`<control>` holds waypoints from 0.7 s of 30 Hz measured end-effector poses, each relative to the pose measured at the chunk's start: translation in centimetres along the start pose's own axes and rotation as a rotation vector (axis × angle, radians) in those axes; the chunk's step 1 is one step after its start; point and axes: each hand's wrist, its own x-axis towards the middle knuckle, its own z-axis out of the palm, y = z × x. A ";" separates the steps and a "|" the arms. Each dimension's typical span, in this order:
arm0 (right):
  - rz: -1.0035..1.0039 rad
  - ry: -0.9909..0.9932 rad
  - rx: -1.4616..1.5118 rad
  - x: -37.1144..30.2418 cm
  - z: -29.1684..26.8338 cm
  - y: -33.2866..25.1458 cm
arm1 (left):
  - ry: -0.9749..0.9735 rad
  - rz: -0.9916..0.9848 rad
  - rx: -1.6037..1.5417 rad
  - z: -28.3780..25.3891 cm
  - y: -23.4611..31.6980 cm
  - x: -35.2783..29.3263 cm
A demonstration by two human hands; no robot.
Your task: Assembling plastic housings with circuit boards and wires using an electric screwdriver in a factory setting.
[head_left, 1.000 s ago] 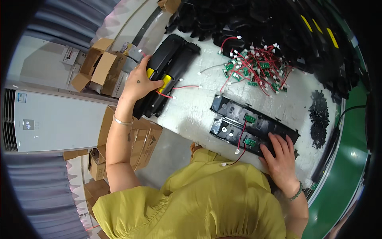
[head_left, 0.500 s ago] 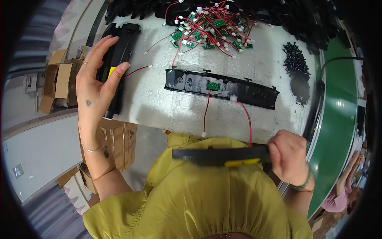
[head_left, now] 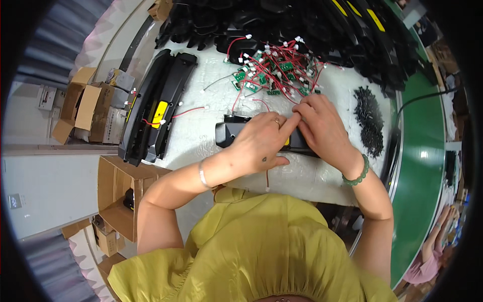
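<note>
A long black plastic housing (head_left: 225,135) with a yellow patch (head_left: 288,141) lies crosswise on the white table, mostly covered by both hands. My left hand (head_left: 256,141) rests over its middle, fingers stretched toward the right and thumb apart near the close edge. At the far edge, my right hand (head_left: 324,131) has its fingers bent together, touching the left fingertips; what they pinch, if anything, is hidden. A red wire (head_left: 260,102) shows beyond the housing, and another wire (head_left: 267,180) sticks out on the near side.
Small green boards with red wires (head_left: 276,68) are heaped behind the hands. Black screws (head_left: 370,121) lie in a pile at the right. Two long black housings (head_left: 162,110) lie at the left, with more black parts (head_left: 211,22) stacked along the back. Cardboard boxes (head_left: 121,189) stand left of the table.
My right hand has brought the black piece with the yellow mark from near my body onto the table, over the housing with the board. My left hand has left the housings at the left and joined it.
</note>
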 end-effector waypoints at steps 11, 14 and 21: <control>-0.280 -0.251 0.244 6.8 -2.9 2.7 | 0.106 -0.076 -0.250 -8.0 0.9 -8.4; -0.494 0.068 0.213 9.0 0.1 1.1 | 0.383 -0.248 -0.535 -9.6 -0.9 -11.3; -0.579 -0.093 -0.170 10.5 7.7 1.6 | 0.650 -0.666 -0.341 -9.7 -3.6 -8.9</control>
